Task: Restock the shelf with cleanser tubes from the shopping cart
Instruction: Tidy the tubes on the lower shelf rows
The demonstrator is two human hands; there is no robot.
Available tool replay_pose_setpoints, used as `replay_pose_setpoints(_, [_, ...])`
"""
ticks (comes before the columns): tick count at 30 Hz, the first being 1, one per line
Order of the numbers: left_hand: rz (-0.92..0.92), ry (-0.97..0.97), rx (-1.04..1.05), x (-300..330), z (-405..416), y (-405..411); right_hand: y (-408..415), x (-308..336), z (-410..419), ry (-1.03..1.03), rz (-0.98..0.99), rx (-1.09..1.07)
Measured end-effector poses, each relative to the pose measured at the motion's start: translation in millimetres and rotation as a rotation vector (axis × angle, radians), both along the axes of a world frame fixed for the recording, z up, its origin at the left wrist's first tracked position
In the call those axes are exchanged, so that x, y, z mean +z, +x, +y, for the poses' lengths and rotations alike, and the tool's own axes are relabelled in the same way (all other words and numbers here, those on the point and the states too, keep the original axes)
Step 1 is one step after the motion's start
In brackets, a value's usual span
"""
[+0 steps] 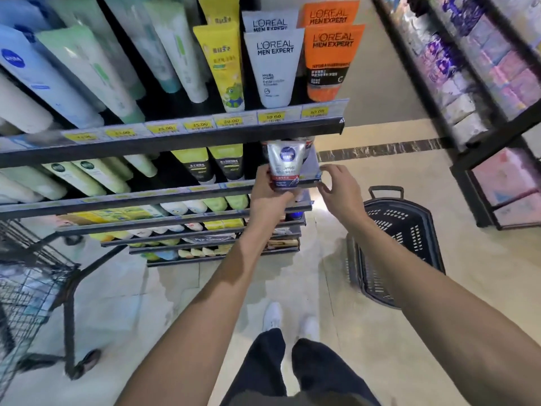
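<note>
My left hand grips a silver cleanser tube by its lower end at the second shelf edge for slotting in, right hand spread, empty, beside it.

The left hand grips a silver cleanser tube from below, its fingers curled round the tube's lower end, holding it upright at the right end of the second shelf. Just right of those fingers the right hand hovers with fingers loosely spread, holding nothing. Far below and left of both stands the wire shopping cart; below and right of the right hand a black basket sits on the floor.
</note>
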State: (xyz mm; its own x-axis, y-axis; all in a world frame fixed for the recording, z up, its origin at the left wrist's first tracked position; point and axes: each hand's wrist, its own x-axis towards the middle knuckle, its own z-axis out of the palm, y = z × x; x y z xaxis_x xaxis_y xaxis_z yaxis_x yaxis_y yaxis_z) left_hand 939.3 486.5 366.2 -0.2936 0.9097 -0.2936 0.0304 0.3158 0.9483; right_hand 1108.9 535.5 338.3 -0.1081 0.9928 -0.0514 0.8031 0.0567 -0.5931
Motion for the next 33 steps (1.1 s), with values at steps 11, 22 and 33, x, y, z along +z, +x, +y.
replay_pose_setpoints(11, [0.111, 0.21, 0.055, -26, 59, 11, 3, -47, 27, 0.076, 0.035, 0.075])
replay_pose_setpoints(22, [0.441, 0.227, 0.013, -40, 85, 20, -2, -60, 30, 0.101, 0.078, -0.004])
replay_pose_setpoints(33, [0.593, 0.193, -0.081, -54, 89, 24, -4, -63, 28, 0.104, 0.099, -0.05])
